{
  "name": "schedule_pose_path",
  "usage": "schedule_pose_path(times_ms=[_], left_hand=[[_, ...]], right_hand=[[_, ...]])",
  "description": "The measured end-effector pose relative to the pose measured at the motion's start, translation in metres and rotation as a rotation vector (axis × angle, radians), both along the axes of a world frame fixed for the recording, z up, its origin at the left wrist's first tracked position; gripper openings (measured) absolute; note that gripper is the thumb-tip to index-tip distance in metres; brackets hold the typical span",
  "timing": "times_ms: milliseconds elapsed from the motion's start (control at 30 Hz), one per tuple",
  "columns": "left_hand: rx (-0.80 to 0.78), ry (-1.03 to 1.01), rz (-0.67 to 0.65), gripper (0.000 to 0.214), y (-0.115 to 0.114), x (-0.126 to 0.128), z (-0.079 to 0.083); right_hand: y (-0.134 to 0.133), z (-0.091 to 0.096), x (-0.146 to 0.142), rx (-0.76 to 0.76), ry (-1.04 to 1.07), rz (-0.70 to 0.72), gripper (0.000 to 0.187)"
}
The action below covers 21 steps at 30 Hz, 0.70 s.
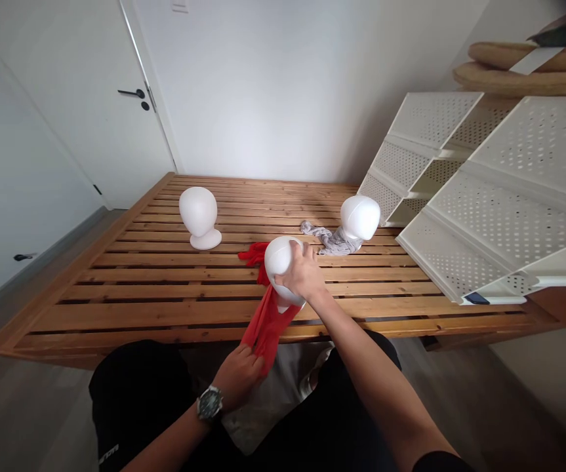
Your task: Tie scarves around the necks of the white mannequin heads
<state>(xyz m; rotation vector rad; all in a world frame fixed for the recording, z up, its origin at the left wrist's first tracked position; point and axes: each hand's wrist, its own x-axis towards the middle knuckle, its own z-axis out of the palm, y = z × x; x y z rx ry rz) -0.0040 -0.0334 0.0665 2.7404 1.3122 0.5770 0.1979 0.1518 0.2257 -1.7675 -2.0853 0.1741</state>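
Note:
A white foam mannequin head [279, 261] stands near the front edge of a slatted wooden platform [164, 295]. My right hand [303, 270] is closed round its right side. A red cloth [265, 322] runs from behind the head, under it and down over the platform's edge. My left hand [239, 373], with a wristwatch, pinches the cloth's lower end. Two more white heads stand further back: one at the left [198, 215], one at the right [360, 218] with a grey cloth [328, 240] lying at its base.
White perforated shelf units [489, 203] lean over the platform's right side. A white door [90, 98] with a black handle is at the back left. My knees in dark trousers are just below the platform's front edge.

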Motion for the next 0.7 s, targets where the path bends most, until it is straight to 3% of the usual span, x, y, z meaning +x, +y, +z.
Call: schedule_pose_path(times_ms=[100,167,300,433,567,700], left_hand=[[-0.094,-0.022,0.027,0.02,-0.025,-0.02,0.007],[-0.185,-0.105,0.146,0.019,-0.019,-0.02,0.013],[-0.402,-0.406,0.456,0.028,0.044,0.004,0.029],[-0.416,-0.675,0.651,0.027,0.12,0.047,0.039],[-0.463,-0.867,0.641,0.03,0.174,0.087,0.034],[-0.469,-0.787,0.592,0.062,0.189,0.095,0.038]], right_hand=[[0.007,0.008,0.01,0.069,-0.004,0.005,0.106],[0.01,0.019,0.019,0.15,0.008,0.014,0.107],[0.011,0.054,0.045,0.268,0.075,-0.018,0.11],[0.002,0.095,0.083,0.35,0.106,-0.094,0.11],[-0.012,0.125,0.111,0.48,0.094,-0.079,0.111],[-0.028,0.136,0.109,0.452,0.099,-0.025,0.113]])
